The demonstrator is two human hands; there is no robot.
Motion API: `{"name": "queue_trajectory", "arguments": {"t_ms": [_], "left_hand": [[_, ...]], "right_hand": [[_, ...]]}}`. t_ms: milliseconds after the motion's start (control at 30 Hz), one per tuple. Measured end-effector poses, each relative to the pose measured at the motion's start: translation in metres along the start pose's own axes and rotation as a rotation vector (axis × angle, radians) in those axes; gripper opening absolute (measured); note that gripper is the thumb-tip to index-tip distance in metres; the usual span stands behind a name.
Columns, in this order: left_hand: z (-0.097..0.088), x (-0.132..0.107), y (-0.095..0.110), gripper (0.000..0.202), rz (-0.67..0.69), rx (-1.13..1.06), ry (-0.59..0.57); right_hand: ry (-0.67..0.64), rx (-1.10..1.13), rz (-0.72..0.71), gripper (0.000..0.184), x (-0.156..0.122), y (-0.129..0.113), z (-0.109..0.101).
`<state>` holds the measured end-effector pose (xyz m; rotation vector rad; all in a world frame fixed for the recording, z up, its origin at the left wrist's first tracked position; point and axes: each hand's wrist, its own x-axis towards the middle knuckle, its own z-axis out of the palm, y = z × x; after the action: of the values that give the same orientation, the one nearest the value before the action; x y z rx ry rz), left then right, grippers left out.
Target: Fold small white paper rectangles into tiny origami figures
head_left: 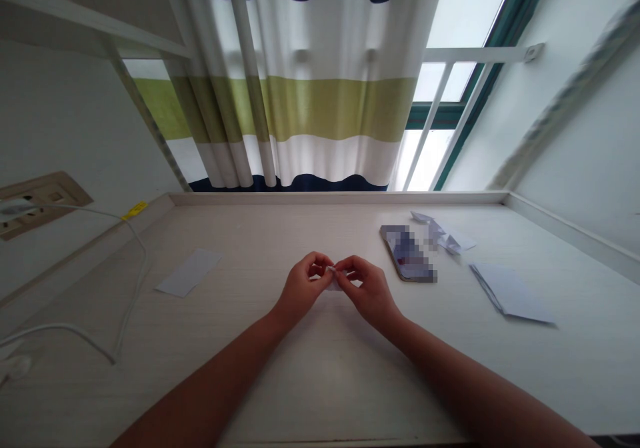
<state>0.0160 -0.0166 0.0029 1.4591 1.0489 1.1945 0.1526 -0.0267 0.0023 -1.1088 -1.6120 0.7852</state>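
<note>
My left hand (pixel 303 287) and my right hand (pixel 366 289) meet over the middle of the pale wooden desk (pixel 320 368). Both are closed in a pinch on a small folded piece of white paper (pixel 334 279), thumbs and forefingers pressed on its top edge. The paper is mostly hidden behind my fingers and rests on or just above the desk top.
A phone (pixel 407 253) lies right of my hands. Folded paper pieces (pixel 447 235) lie behind it, and a larger folded sheet (pixel 510 293) at the right. A paper strip (pixel 190 272) lies at the left. A white cable (pixel 127 301) runs from a wall socket (pixel 35 203).
</note>
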Motion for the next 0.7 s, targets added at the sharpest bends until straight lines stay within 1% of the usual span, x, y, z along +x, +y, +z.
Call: {"name": "queue_trajectory", "arguments": {"t_ms": [100,167,267,333,467,567,633,700], "left_hand": [[-0.0001,0.0003,0.0006,0.018,-0.046,-0.072,-0.025],[0.0,0.0004,0.0014,0.017,-0.07,-0.087,-0.011],[0.0009,-0.0002,0.0036,0.013,-0.1,-0.112,0.014],[0.002,-0.0009,0.0053,0.01,-0.112,-0.139,0.03],[0.0035,-0.0022,0.0076,0.005,-0.116,-0.174,0.051],[0.0028,-0.0022,0.0082,0.005,-0.109,-0.19,0.047],[0.0015,-0.0018,0.0083,0.006,-0.104,-0.188,0.049],[0.0,-0.0011,0.0078,0.01,-0.098,-0.18,0.048]], "right_hand": [[0.001,0.037,0.037,0.009,0.001,-0.0008,0.0007],[0.012,0.029,-0.005,0.008,0.0012,-0.0015,0.0008],[0.025,-0.009,-0.11,0.004,0.0003,-0.0022,0.0003],[0.026,-0.037,-0.164,0.005,-0.0007,-0.0024,-0.0002],[0.027,-0.07,-0.216,0.008,-0.002,-0.0033,-0.0009],[0.007,-0.014,-0.187,0.006,-0.001,-0.0034,-0.0012],[-0.011,0.103,-0.111,0.004,0.0011,-0.002,-0.0014],[-0.031,0.263,0.002,0.007,0.004,0.0007,-0.0018]]}}
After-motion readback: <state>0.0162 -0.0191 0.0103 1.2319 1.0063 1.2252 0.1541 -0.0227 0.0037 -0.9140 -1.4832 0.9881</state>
